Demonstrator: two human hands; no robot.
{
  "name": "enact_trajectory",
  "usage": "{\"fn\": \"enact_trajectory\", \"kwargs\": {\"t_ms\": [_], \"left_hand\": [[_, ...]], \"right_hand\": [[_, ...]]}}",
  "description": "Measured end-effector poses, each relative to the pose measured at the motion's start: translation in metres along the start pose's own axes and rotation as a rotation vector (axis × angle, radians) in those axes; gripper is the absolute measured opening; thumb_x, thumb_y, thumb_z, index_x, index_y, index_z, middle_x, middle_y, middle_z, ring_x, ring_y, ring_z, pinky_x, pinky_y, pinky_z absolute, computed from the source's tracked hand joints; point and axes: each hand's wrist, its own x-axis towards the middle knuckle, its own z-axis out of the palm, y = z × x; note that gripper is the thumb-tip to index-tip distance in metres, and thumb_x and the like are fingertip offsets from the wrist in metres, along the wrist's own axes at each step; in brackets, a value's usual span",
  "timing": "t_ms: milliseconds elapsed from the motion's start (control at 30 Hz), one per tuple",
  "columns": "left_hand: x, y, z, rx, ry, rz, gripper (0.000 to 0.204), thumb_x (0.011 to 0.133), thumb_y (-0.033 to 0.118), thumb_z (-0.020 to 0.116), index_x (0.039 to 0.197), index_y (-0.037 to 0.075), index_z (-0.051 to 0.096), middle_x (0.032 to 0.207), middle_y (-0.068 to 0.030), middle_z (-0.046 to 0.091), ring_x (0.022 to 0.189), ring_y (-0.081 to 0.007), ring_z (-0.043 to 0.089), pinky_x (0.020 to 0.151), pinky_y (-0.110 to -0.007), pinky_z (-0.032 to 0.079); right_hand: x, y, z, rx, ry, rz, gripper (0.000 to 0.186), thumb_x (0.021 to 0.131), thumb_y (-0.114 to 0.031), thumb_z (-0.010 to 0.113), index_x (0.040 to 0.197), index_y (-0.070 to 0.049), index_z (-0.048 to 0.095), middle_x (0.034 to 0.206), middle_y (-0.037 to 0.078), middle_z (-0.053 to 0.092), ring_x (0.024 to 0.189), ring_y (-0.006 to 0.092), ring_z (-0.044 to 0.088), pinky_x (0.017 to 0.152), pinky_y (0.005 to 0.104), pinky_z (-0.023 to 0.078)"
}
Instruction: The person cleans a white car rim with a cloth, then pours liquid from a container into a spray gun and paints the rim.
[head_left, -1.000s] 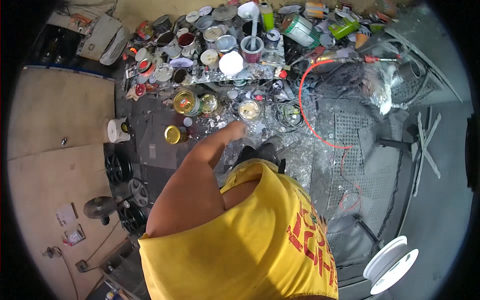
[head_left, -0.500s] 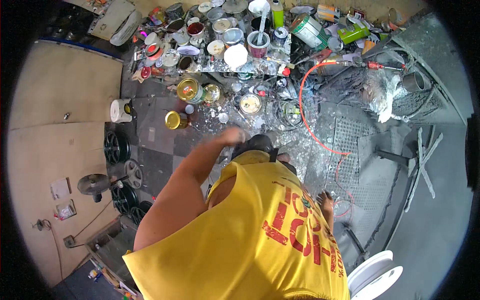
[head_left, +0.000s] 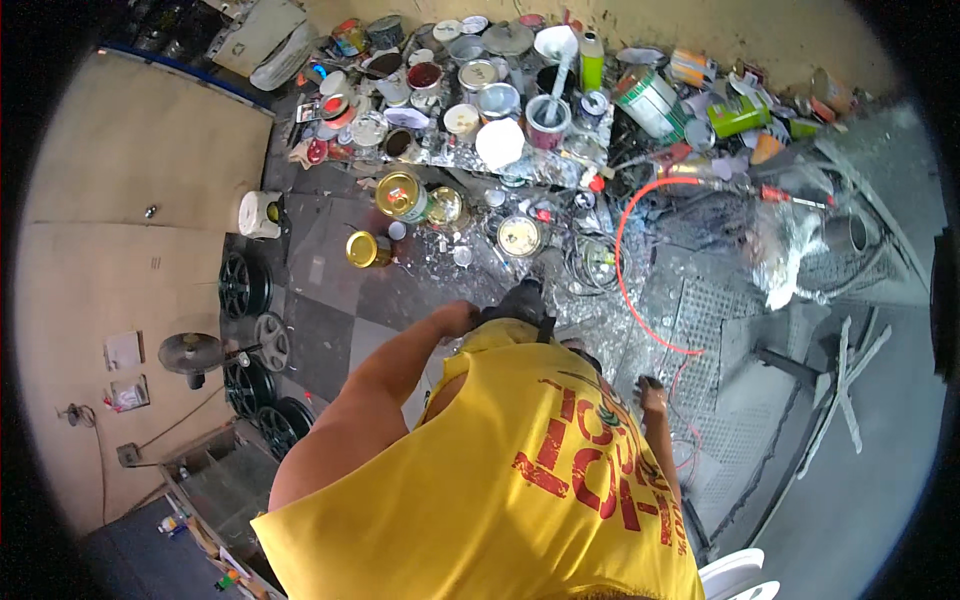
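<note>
My left hand (head_left: 458,318) hangs in front of the hem of my yellow sleeveless shirt (head_left: 470,460), beside a dark shape (head_left: 525,298) just beyond the hem. Its fingers are turned away, so I cannot tell whether they are open or closed. On the other side, my right hand (head_left: 652,393) hangs low with fingers loosely extended and nothing visible in them. A thin red hose (head_left: 684,372) runs close by it. Nearest the left hand on the floor are a gold-lidded can (head_left: 367,250) and a round tin (head_left: 519,237) with a stained pale top.
A paint-spattered bench (head_left: 440,152) crowded with pots stands ahead. An orange hose (head_left: 622,240) curves over a perforated mat (head_left: 705,310) at right. Dark wheels (head_left: 245,285) and a fan (head_left: 190,353) line the left wall. A white wheel (head_left: 735,575) is at bottom right.
My left hand has drawn back toward my body. The scene has shifted right and down in view, and the white wheel now shows less. My right hand stays low at my side.
</note>
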Motion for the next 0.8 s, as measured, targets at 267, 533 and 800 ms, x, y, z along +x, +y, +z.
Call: {"fn": "enact_trajectory", "kwargs": {"t_ms": [267,533,800], "left_hand": [[0.064,0.004,-0.085,-0.296,0.125,0.021,0.028,0.08,0.025,0.073,0.1,0.006,0.072,0.099,-0.017,0.073,0.09,-0.0335,0.069,0.082,-0.043,0.054],[0.07,-0.088,-0.087,-0.321,0.204,-0.016,0.027,0.081,0.024,0.075,0.092,0.0,0.072,0.092,-0.017,0.073,0.085,-0.028,0.07,0.077,-0.04,0.053],[0.0,-0.145,-0.043,-0.523,0.313,-0.317,0.035,0.088,0.036,0.07,0.099,0.003,0.07,0.097,-0.0185,0.072,0.092,-0.0348,0.069,0.08,-0.044,0.052]], "right_hand": [[0.014,-0.327,0.145,-0.456,-0.253,-0.456,0.042,0.093,-0.032,0.064,0.12,0.0,0.064,0.093,0.009,0.069,0.081,0.0151,0.064,0.069,0.0322,0.052],[0.173,-0.528,0.228,-0.457,-0.036,-0.687,0.036,0.093,-0.029,0.065,0.113,0.001,0.067,0.085,0.009,0.07,0.075,0.0123,0.063,0.069,0.0301,0.051],[0.295,-0.677,0.33,-0.961,0.424,-0.716,0.088,0.073,-0.057,0.078,0.126,0.009,0.055,0.116,0.031,0.066,0.109,0.0426,0.065,0.096,0.0432,0.05]]}}
